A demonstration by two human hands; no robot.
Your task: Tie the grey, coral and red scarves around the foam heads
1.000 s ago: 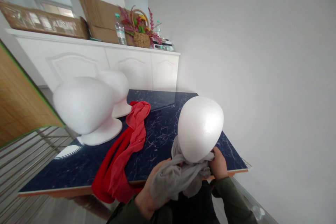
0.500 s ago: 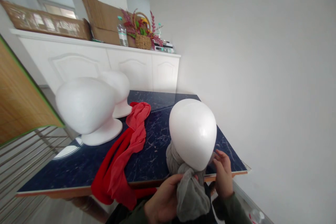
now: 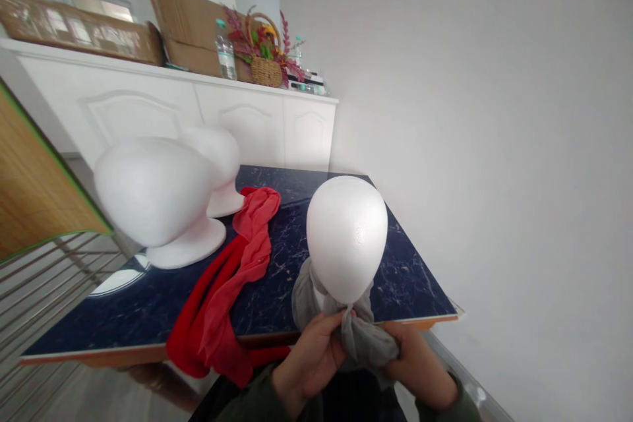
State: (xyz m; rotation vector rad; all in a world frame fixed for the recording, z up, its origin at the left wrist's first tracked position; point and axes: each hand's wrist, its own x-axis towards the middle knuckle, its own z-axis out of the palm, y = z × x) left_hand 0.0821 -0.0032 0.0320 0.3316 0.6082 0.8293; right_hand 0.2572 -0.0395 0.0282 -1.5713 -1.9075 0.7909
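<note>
A white mannequin head (image 3: 347,237) stands near the front edge of the dark blue marbled table (image 3: 291,264). Round its neck lies a grey scarf (image 3: 370,343), gathered at the front below the chin. With fingers closed, my left hand (image 3: 316,356) grips the scarf just under the chin. To the right, my right hand (image 3: 415,362) is wrapped round a bunched part of the same scarf; its fingertips are partly hidden by the cloth.
A red scarf (image 3: 252,237) trails across the table and over its front edge. Two more white mannequin heads (image 3: 153,191) stand at the left. Behind, a white cabinet (image 3: 237,112) bears cardboard, a bottle (image 3: 226,53) and a flower basket (image 3: 267,71). A metal rack (image 3: 49,290) flanks the left side.
My right hand has come from beside the mannequin head down to the front and taken hold of the grey scarf. The scarf's hanging bunch has been drawn to the right.
</note>
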